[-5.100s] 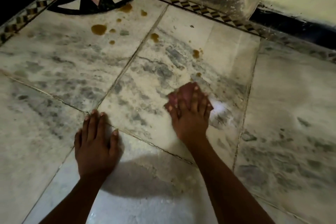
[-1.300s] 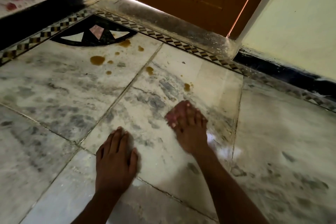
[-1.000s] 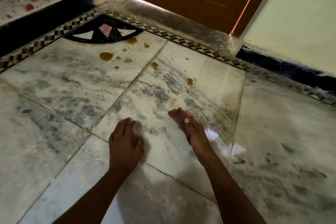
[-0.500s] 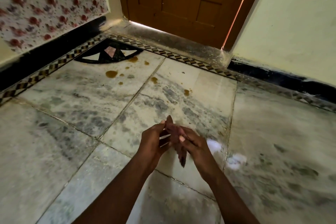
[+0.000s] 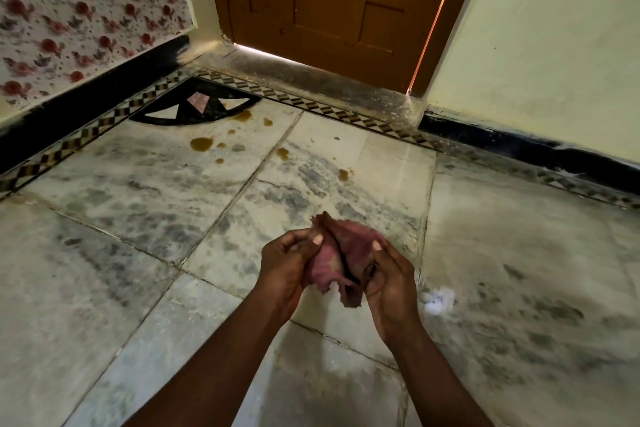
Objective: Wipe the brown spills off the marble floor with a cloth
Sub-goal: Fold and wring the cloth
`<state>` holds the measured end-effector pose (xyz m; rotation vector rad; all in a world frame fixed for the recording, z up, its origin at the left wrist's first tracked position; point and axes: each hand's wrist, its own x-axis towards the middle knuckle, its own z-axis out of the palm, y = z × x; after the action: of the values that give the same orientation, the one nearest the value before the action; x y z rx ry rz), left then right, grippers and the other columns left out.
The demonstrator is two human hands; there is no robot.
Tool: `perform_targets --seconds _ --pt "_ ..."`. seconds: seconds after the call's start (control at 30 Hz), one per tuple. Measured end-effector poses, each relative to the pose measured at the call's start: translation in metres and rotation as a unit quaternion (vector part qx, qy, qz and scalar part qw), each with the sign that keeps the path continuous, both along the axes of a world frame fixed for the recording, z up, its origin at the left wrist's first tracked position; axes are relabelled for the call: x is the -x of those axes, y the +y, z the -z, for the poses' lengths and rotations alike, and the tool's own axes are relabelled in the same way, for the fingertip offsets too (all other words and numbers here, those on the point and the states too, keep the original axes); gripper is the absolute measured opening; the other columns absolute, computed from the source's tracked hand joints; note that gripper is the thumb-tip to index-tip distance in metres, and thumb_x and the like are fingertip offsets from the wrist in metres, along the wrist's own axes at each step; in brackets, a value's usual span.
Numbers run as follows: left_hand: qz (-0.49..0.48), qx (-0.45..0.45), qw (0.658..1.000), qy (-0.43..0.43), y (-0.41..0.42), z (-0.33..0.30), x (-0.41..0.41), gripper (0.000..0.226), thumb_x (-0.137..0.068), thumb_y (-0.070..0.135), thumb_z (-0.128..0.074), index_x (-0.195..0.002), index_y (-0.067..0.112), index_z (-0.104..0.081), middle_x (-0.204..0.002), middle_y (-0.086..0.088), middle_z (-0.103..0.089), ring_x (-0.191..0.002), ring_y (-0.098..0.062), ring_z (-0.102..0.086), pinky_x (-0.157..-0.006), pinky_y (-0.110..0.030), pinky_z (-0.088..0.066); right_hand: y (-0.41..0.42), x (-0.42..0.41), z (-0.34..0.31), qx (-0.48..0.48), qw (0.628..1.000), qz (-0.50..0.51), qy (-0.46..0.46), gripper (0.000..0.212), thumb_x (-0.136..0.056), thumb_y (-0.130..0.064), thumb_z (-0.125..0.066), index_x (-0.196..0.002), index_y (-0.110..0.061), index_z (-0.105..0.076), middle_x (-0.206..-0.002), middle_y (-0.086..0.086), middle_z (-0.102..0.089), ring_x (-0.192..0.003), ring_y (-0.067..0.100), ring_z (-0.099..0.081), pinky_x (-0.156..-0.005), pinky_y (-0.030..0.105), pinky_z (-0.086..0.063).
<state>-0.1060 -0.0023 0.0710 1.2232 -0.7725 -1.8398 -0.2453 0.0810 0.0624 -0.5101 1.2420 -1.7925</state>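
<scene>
A crumpled pink cloth [image 5: 341, 255] hangs in the air above the marble floor [image 5: 145, 184], held between both hands. My left hand [image 5: 287, 262] pinches its left edge with thumb and fingers. My right hand [image 5: 388, 274] grips its right side, and a dark flap droops below. Several brown spills lie farther off on the floor: a large one [image 5: 201, 144] near the black corner inlay, small drops around it, one [image 5: 283, 153] by the tile joint and one [image 5: 344, 174] nearest the hands.
A brown wooden door [image 5: 332, 7] with a dusty threshold closes the far side. A floral wall [image 5: 79, 10] runs along the left and a pale wall [image 5: 554, 45] along the right, both with black skirting. A bright glare spot [image 5: 439, 300] shines on the floor by my right wrist.
Both hands have left the floor, where the right pressed the cloth and the left lay flat. The cloth is now lifted and spread between them. The view has tilted up toward the door.
</scene>
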Motion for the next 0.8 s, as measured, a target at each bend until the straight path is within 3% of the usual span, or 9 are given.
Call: perform_targets --seconds 0.17,0.27,0.33,0.4,0.5,0.57,0.63,0.73,0.8 --pt "-0.003 0.017 0.999 -0.031 -0.002 0.002 -0.004 0.007 -0.096 0.003 -0.075 -0.102 0.002 -0.078 -0.1 -0.023 -0.08 -0.08 -0.033 -0.077 -0.054 -0.036 -0.062 0.002 0.004 0.001 -0.006 0.999 0.023 -0.049 0.026 -0.108 -0.013 -0.052 -0.111 -0.008 -0.078 -0.109 0.013 -0.079 -0.098 0.027 -0.075 -0.076 0.035 -0.066" --pt "0.002 0.035 0.998 -0.046 -0.004 0.001 -0.006 0.009 -0.096 0.0 -0.073 -0.095 0.007 -0.079 -0.095 -0.019 -0.08 -0.08 -0.031 -0.076 -0.055 -0.035 -0.062 0.003 0.01 0.007 -0.002 0.995 0.049 -0.081 0.024 -0.102 -0.017 -0.058 -0.115 -0.007 -0.075 -0.117 0.019 -0.072 -0.102 0.031 -0.07 -0.077 0.038 -0.064" --pt "0.002 0.041 0.998 -0.049 -0.005 0.0 -0.008 0.011 -0.096 0.0 -0.074 -0.092 0.009 -0.079 -0.093 -0.018 -0.08 -0.081 -0.03 -0.076 -0.061 -0.037 -0.065 0.005 0.011 0.009 0.003 0.994 0.052 -0.097 0.037 -0.093 -0.02 -0.064 -0.125 -0.002 -0.07 -0.123 0.022 -0.067 -0.105 0.034 -0.067 -0.076 0.037 -0.063" --pt "0.005 0.038 0.998 -0.043 -0.005 0.0 -0.008 0.006 -0.095 0.001 -0.075 -0.094 0.006 -0.079 -0.096 -0.02 -0.08 -0.084 -0.031 -0.077 -0.065 -0.038 -0.065 0.008 0.013 0.011 0.007 0.995 0.033 -0.095 0.031 -0.089 -0.016 -0.066 -0.118 -0.005 -0.073 -0.117 0.018 -0.069 -0.1 0.03 -0.068 -0.073 0.036 -0.063" --pt "-0.001 0.016 0.999 -0.03 -0.004 0.001 -0.008 0.007 -0.095 0.004 -0.076 -0.102 0.001 -0.077 -0.1 -0.022 -0.08 -0.084 -0.029 -0.077 -0.063 -0.036 -0.065 0.011 0.01 0.003 0.006 1.0 -0.011 -0.015 0.02 -0.094 -0.01 -0.064 -0.101 -0.016 -0.081 -0.103 0.008 -0.077 -0.092 0.023 -0.073 -0.074 0.032 -0.062" --pt "-0.002 0.004 1.0 -0.03 -0.002 0.005 -0.007 0.009 -0.096 0.006 -0.075 -0.103 -0.001 -0.077 -0.099 -0.022 -0.08 -0.082 -0.029 -0.078 -0.065 -0.037 -0.065 0.012 0.005 -0.006 -0.008 0.996 -0.035 0.077 0.022 -0.1 -0.009 -0.062 -0.105 -0.018 -0.082 -0.103 0.006 -0.08 -0.097 0.024 -0.074 -0.078 0.031 -0.061" --pt "0.011 -0.002 1.0 -0.026 0.002 0.006 -0.006 0.014 -0.099 0.008 -0.072 -0.106 -0.003 -0.076 -0.098 -0.023 -0.08 -0.083 -0.031 -0.078 -0.068 -0.04 -0.066 0.012 -0.003 -0.013 -0.023 0.985 -0.064 0.162 0.023 -0.104 -0.008 -0.06 -0.114 -0.017 -0.079 -0.099 0.006 -0.082 -0.087 0.032 -0.075 -0.071 0.032 -0.062" --pt "0.027 -0.011 1.0 -0.011 0.01 0.005 -0.004 0.017 -0.104 0.01 -0.066 -0.106 -0.004 -0.077 -0.086 -0.019 -0.08 -0.069 -0.029 -0.077 -0.055 -0.037 -0.064 0.013 -0.016 -0.02 -0.035 0.965 -0.12 0.229 0.019 -0.105 -0.026 -0.065 -0.118 -0.027 -0.08 -0.087 0.02 -0.079 -0.067 0.06 -0.064 -0.056 0.055 -0.057" --pt "0.027 -0.013 0.999 -0.018 0.012 0.004 -0.003 0.017 -0.104 0.01 -0.065 -0.103 -0.002 -0.077 -0.075 -0.017 -0.076 -0.056 -0.027 -0.07 -0.048 -0.033 -0.059 0.013 -0.018 -0.022 -0.033 0.954 -0.138 0.264 0.023 -0.105 -0.038 -0.06 -0.115 -0.037 -0.081 -0.089 0.016 -0.081 -0.075 0.053 -0.073 -0.062 0.051 -0.061"
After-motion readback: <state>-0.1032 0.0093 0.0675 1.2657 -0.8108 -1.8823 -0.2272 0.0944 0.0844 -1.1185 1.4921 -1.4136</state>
